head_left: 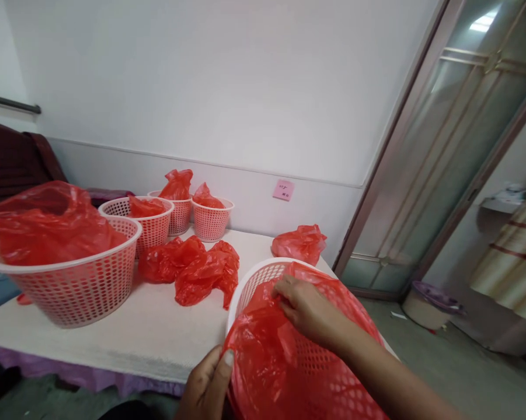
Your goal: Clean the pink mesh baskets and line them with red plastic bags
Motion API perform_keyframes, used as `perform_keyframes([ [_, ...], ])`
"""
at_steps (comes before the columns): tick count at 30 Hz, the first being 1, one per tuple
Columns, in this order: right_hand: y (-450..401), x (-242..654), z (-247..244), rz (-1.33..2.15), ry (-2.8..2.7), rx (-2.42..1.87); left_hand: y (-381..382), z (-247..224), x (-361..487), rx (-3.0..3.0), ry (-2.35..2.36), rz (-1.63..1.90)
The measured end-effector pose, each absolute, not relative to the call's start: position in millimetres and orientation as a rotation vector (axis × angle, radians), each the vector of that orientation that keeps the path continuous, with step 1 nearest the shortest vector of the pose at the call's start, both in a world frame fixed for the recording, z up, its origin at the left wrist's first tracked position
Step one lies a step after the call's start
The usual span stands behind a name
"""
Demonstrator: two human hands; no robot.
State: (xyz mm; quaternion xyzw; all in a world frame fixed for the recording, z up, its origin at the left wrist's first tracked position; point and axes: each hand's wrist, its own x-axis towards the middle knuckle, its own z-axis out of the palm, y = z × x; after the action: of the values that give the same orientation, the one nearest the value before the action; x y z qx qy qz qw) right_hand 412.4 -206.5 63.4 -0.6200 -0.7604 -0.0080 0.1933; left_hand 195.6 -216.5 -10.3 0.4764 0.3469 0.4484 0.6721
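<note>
A large perforated basket [254, 276] stands at the near right, with a red plastic bag [263, 356] spread inside it and draped over part of its rim. At the basket's left rim, my left hand [208, 382] pinches the edge of the bag, thumb on top. My right hand [304, 303] is over the inside of the basket, its fingers curled closed on the bag near the far side. The back left part of the rim shows bare. Crumpled red bags [205, 271] lie left of the basket, and another red bag [300, 244] lies behind it.
A big pink basket [83, 291] holding a red bag stands at the table's left. Several smaller baskets with red bags [212, 221] are by the wall. The white table [157, 344] has a purple skirt. A bin [427, 306] stands on the floor at right.
</note>
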Motion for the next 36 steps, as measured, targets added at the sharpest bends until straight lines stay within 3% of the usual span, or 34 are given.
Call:
perform_keyframes([
  [7,-220.2,404.7,49.0,0.03,-2.105,-1.563,-194.8,-27.1,187.5,1.017,0.76,0.879],
  [17,-177.9,412.9,37.2,-0.042,-2.093,-1.693,-188.5,-27.3,187.1,1.098,0.659,0.844],
  [23,-166.3,410.2,35.7,-0.186,-1.908,-1.365,-179.3,-27.0,181.1,1.107,0.708,0.762],
  [27,-163.8,409.3,37.0,-0.199,-1.956,-1.286,-161.4,-19.6,172.1,1.349,0.807,0.672],
  [32,-160.0,410.1,31.3,-0.178,-1.997,-1.307,-145.2,24.0,162.1,1.946,1.145,0.99],
  [36,-161.1,407.2,35.3,-0.158,-2.024,-1.258,-143.0,52.9,180.6,2.357,1.083,0.838],
])
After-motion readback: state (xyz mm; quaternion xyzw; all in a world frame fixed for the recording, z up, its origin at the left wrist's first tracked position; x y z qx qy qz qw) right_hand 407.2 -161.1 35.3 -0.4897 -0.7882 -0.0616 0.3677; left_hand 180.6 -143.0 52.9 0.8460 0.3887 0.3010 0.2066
